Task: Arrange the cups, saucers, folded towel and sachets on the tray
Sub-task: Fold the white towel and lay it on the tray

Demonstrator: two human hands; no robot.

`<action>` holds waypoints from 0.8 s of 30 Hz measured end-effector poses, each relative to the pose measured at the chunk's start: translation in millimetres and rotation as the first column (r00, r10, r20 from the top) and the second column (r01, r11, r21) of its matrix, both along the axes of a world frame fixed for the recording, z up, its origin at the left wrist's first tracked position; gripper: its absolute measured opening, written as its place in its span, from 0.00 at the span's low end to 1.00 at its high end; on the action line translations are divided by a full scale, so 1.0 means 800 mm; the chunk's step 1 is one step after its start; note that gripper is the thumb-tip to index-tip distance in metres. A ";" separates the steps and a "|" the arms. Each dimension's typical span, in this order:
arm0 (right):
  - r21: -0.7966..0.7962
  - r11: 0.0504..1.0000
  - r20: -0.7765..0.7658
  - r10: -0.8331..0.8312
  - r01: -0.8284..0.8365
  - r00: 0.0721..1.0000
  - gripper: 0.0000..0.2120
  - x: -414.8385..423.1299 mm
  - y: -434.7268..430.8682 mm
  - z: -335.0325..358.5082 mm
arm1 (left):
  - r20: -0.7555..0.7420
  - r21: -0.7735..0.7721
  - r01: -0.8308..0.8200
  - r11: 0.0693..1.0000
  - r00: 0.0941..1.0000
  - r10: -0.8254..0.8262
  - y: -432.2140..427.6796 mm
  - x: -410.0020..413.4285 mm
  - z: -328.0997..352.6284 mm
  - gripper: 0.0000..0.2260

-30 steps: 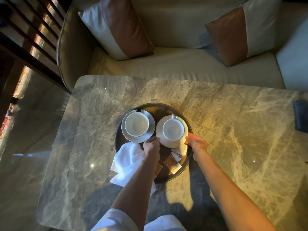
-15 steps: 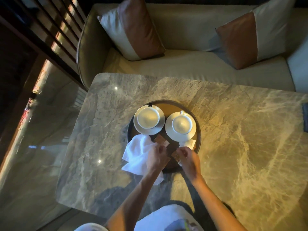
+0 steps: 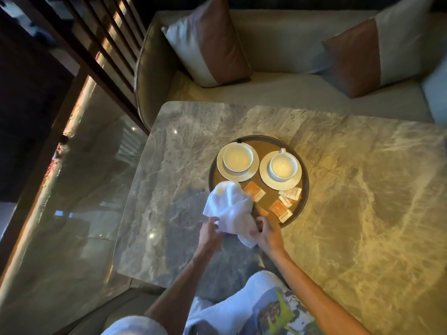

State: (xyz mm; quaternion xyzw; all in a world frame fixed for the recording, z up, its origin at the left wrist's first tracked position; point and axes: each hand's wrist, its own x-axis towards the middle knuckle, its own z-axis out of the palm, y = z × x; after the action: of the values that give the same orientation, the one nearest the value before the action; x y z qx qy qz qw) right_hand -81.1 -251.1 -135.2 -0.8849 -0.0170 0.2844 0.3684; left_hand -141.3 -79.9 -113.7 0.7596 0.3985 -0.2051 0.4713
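Far left: slatted wooden screen (image 3: 96, 44), glossy floor (image 3: 72, 213) below it. Marble table (image 3: 350, 213) fills centre and right.

Left hand (image 3: 209, 234) at the near-left side of the round tray (image 3: 260, 147). Its fingers (image 3: 214, 221) pinch the near-left edge of the white towel (image 3: 232, 209).

Towel is bunched, not folded flat. It lies across the tray's near-left rim, part on the tray, part over the table. A loose tail hangs toward the near side between the two hands.

Left cup (image 3: 237, 157) sits upright on the left saucer (image 3: 221, 165) at the far-left of the tray, just beyond the towel.

One orange-and-white sachet (image 3: 254, 191) lies just right of the towel, its left end tucked under the cloth.

Right hand (image 3: 268, 234) at the tray's near rim. Its fingers (image 3: 260, 224) are curled onto the towel's near-right corner, gripping it.

Right cup (image 3: 283, 167) is upright on the right saucer (image 3: 264, 176), far-right of the tray, handle pointing far. The two saucers sit just beside each other; cannot tell whether the rims touch.

More sachets (image 3: 289, 194) lie loose near the right saucer, overlapping; another orange one (image 3: 279, 209) lies nearer the rim.

Beyond the table: pale sofa (image 3: 290, 93) with a brown-and-white cushion (image 3: 210, 44) at left and a second cushion (image 3: 362, 54) at right
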 end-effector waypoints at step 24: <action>-0.301 0.938 0.396 0.290 -0.175 0.871 0.05 0.027 0.007 0.277 | 0.479 0.345 0.668 0.660 0.480 -0.735 0.077 0.073 0.241 0.12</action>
State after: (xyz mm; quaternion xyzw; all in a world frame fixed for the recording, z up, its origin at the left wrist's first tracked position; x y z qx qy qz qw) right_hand -59.2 -245.3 86.7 -0.9571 -0.1692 0.1222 0.2011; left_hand -83.0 -18.0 78.8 0.9036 -0.1008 -0.1146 0.4002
